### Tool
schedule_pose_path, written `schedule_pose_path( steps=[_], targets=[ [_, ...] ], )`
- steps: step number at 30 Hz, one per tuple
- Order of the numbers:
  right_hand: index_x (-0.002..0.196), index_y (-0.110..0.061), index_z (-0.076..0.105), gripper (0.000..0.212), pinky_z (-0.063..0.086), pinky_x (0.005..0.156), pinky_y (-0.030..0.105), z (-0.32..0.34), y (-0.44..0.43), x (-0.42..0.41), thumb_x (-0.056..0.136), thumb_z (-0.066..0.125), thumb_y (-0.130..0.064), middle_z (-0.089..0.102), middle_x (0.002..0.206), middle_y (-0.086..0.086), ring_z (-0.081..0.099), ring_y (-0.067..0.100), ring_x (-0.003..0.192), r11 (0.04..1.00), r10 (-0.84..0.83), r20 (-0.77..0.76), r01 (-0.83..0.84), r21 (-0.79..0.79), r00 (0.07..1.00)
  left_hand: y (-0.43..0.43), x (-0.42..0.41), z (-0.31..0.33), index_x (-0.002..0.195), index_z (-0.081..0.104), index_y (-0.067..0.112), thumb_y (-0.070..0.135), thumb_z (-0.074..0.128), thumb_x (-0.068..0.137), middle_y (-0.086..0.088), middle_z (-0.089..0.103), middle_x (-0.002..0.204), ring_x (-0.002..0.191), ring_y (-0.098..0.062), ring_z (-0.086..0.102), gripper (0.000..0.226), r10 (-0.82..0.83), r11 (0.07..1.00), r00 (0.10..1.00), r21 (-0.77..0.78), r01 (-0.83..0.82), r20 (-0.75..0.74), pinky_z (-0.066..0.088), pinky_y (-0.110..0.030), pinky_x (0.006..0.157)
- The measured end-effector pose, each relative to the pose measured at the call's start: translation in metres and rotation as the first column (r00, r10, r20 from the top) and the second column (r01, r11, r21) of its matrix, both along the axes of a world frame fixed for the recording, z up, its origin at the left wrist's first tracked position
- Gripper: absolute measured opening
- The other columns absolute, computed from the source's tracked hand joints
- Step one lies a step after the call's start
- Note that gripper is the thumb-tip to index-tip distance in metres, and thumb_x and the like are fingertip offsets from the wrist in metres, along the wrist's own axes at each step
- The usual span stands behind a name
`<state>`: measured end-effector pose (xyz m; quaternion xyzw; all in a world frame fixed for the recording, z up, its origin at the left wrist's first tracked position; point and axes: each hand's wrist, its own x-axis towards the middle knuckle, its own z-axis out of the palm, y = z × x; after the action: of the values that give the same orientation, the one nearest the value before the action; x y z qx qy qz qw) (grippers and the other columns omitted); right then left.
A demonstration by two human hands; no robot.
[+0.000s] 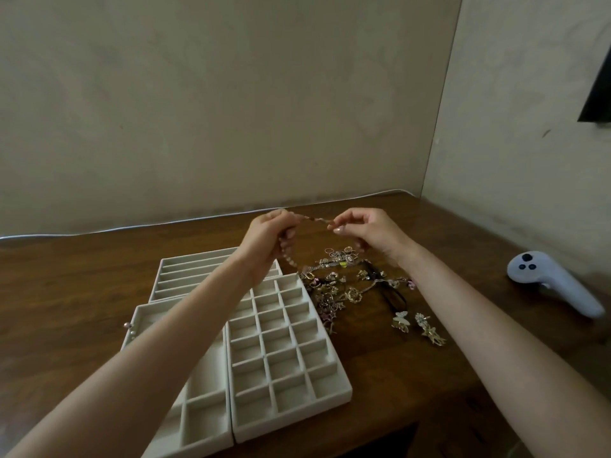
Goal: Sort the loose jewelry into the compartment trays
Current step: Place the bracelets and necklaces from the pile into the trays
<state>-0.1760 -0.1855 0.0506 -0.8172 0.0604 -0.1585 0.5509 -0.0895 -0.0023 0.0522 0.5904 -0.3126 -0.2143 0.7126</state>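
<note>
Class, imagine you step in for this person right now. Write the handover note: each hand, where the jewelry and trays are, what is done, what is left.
Left hand and right hand each pinch one beaded strand, held in the air above the table.
Loose jewelry pile lies right of the grid tray. The slotted tray sits behind it and the large-compartment tray to its left.
Done: almost nothing. The visible compartments look empty, and only pearly beads show at the large tray's left rim.
Left: place the strand, then sort the pile.
</note>
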Motion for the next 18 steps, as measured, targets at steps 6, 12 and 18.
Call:
schedule_pose_path(
  steps=[6, 12, 18],
  targets=[
    [0.088, -0.009, 0.065, 0.011, 0.044, 0.047, 0.022, 0.011, 0.011, 0.004, 0.092, 0.055, -0.010, 0.053, 0.058, -0.001, 0.047, 0.012, 0.049, 0.969, -0.075, 0.145, 0.038, 0.243, 0.987, 0.002, -0.010, 0.000, 0.060, 0.051, 0.008, 0.025, 0.049, 0.095, -0.011, 0.067, 0.061, 0.041, -0.013, 0.054, 0.039, -0.143, 0.926, 0.988, 0.361, 0.113, 0.058, 0.049, -0.023, 0.045],
    [0.085, -0.001, 0.056, 0.019, 0.050, 0.043, 0.026, 0.026, 0.058, 0.005, 0.096, 0.044, -0.009, 0.065, 0.063, 0.015, 0.058, 0.021, 0.046, 0.950, 0.117, 0.103, -0.142, 0.280, 0.988, -0.010, -0.021, -0.014, 0.110, 0.056, -0.005, 0.034, 0.025, 0.102, -0.021, 0.066, 0.102, 0.085, -0.027, 0.069, 0.050, -0.263, 0.918, 0.899, 0.196, 0.345, -0.350, 0.056, -0.037, 0.080],
    [0.097, -0.001, 0.058, 0.010, 0.056, 0.055, 0.030, 0.016, 0.078, 0.014, 0.092, 0.050, 0.002, 0.068, 0.073, 0.015, 0.066, 0.022, 0.060, 0.912, 0.121, 0.168, -0.177, 0.371, 0.978, 0.022, -0.004, -0.006, 0.064, 0.055, 0.007, 0.019, 0.037, 0.096, -0.007, 0.053, 0.060, 0.057, -0.017, 0.054, 0.039, -0.083, 0.990, 0.825, -0.144, 0.002, -0.559, 0.044, -0.030, 0.073]
  ],
)
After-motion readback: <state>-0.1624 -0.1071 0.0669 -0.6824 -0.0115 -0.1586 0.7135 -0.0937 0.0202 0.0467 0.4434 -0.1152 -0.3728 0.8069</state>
